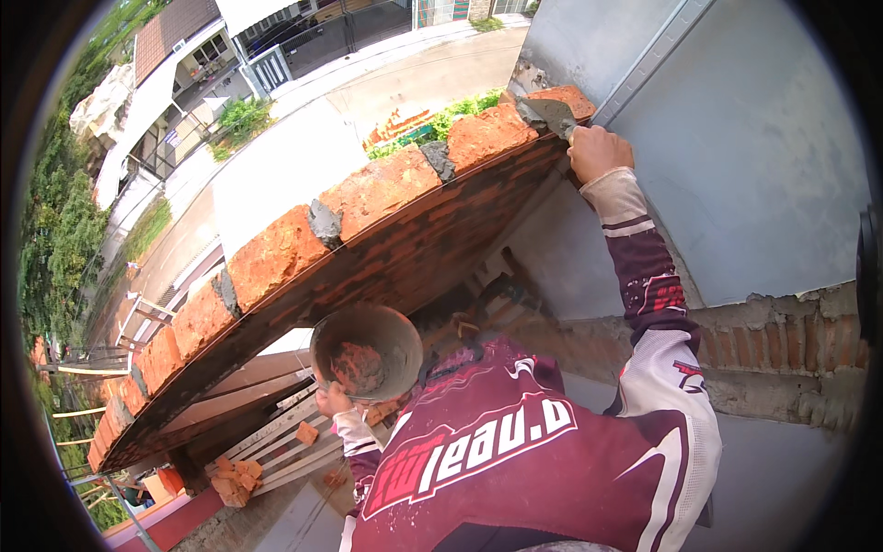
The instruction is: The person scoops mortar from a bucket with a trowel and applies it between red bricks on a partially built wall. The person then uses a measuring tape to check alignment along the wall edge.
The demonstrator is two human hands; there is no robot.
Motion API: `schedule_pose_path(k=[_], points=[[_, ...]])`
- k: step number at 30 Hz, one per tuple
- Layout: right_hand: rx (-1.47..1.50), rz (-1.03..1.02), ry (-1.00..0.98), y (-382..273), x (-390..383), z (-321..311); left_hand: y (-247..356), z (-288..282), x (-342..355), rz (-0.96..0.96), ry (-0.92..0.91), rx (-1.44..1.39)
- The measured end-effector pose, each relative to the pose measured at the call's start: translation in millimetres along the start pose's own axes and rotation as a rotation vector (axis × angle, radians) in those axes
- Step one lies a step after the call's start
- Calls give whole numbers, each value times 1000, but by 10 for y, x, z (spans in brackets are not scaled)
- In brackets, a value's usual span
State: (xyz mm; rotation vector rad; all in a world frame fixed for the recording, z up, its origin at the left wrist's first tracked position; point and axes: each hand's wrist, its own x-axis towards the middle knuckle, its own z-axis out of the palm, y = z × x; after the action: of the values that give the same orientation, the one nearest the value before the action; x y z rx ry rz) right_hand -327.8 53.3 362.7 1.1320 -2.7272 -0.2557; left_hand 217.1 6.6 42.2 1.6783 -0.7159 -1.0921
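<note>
Maroon jersey point(487, 469) fills the near part of my feed. Left hand point(335, 399) has its fingers curled on the rim of a round bowl point(400, 342) at the lower left; I can't see all of the grip. Bowl tips toward me, grey mortar and reddish bits point(361, 366) in the bottom.

Right hand point(600, 153) is a closed fist round the trowel handle, arm well extended. Trowel point(554, 114) sits at the far right end of the brick row point(377, 191), blade over the end brick point(572, 97), beside a grey mortar lump. Can't tell if blade touches brick.

Step in hand looks like working that joint. I'd keep the blade flat, press mortar down to full depth, trim the face flush, and not lever the end brick. I'd also bring the bowl nearer: it's well apart from the trowel, so drips land on the wall face.

In the way: grey panel point(754, 166) with a metal strip point(649, 63) hems in the trowel side, little elbow room. Wall top is narrow, open drop beyond.

Below left, broken bricks point(236, 480) lie by wooden slats point(276, 434). Past the wall: green plants point(471, 105), pale paving, house roof point(175, 35), trees point(55, 216).
</note>
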Motion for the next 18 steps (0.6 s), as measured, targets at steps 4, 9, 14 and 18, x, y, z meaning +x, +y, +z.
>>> schedule_pose_path(k=[4, 9, 14, 18], points=[[20, 79, 109, 9, -8, 15, 6, 49, 0, 0, 4, -98], [9, 46, 37, 15, -2, 43, 59, 76, -23, -4, 5, -32], [17, 49, -25, 49, -17, 46, 65, 89, -32, -24, -10, -158], [44, 51, 31, 24, -64, 63, 31, 89, -21, 17, 3, -72]])
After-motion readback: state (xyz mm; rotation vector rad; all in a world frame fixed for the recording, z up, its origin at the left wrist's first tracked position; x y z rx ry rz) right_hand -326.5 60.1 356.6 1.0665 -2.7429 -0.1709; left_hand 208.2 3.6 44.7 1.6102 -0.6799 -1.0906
